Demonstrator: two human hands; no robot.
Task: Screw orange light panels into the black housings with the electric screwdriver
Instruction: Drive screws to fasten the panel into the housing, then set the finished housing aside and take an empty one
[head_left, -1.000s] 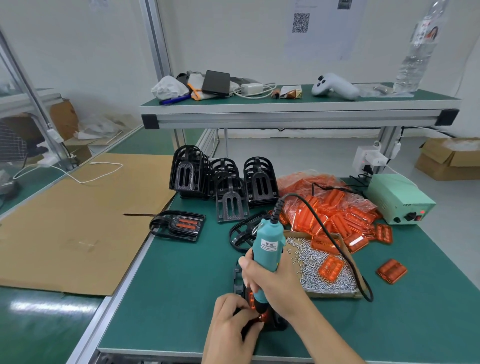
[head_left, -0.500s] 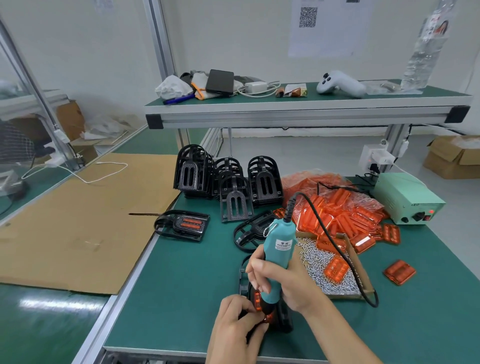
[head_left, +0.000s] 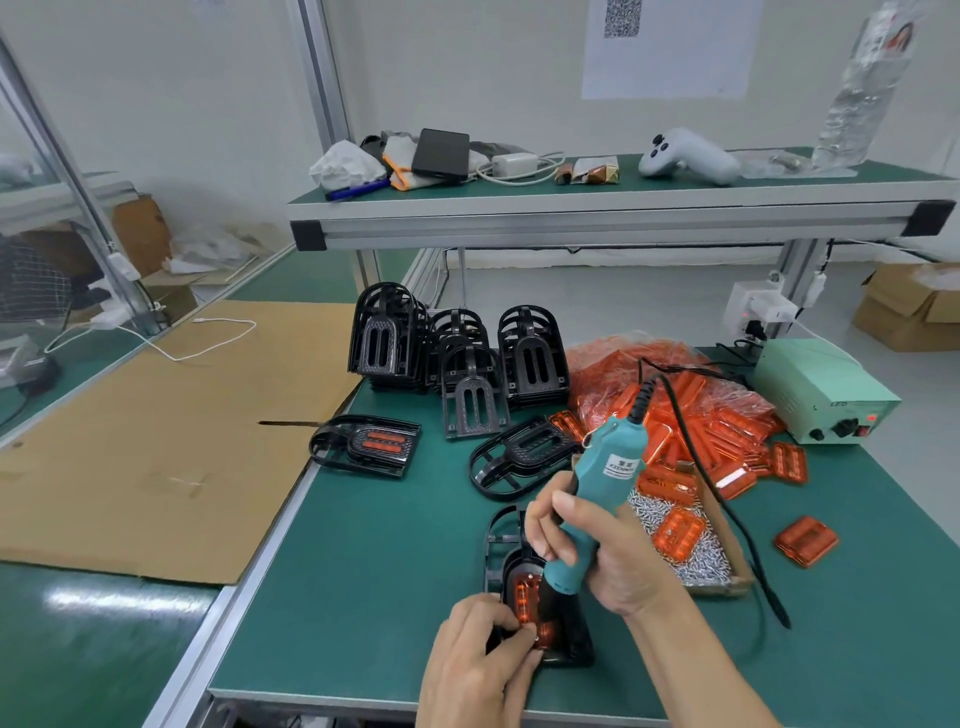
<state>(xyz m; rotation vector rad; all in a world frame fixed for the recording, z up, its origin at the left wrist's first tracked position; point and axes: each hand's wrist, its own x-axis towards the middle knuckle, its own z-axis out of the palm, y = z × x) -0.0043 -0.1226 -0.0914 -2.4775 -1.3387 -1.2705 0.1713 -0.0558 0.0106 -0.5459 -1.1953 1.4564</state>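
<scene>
- A green workbench (head_left: 363, 597) seen from above, through a camera worn on a person's head.
- Right hand (head_left: 597, 551), near the 6 o'clock edge of the bench, is wrapped around a teal electric screwdriver (head_left: 592, 499); fingers curl fully round its body. The tool tilts, its cord end leaning toward 1 o'clock, its tip down on the work.
- Under the tip lies a black housing (head_left: 524, 571) flat on the bench, with an orange light panel (head_left: 524, 605) seated in it.
- Left hand (head_left: 478, 670), at 6 o'clock, has its fingers curled against the housing's near end, thumb and forefinger pinched at the panel's edge — whether they hold a screw cannot be told.
- At 3 o'clock from the hands: a shallow cardboard tray of silver screws (head_left: 685, 551).
- At 1 o'clock: a heap of loose orange panels (head_left: 717, 426) on crinkled wrapping.
- At 12 o'clock: upright stacks of empty housings (head_left: 530, 358).
- At 10 o'clock: one finished housing (head_left: 369, 447), lying flat.
- At 2 o'clock, far corner: a pale green power supply (head_left: 821, 389).
</scene>
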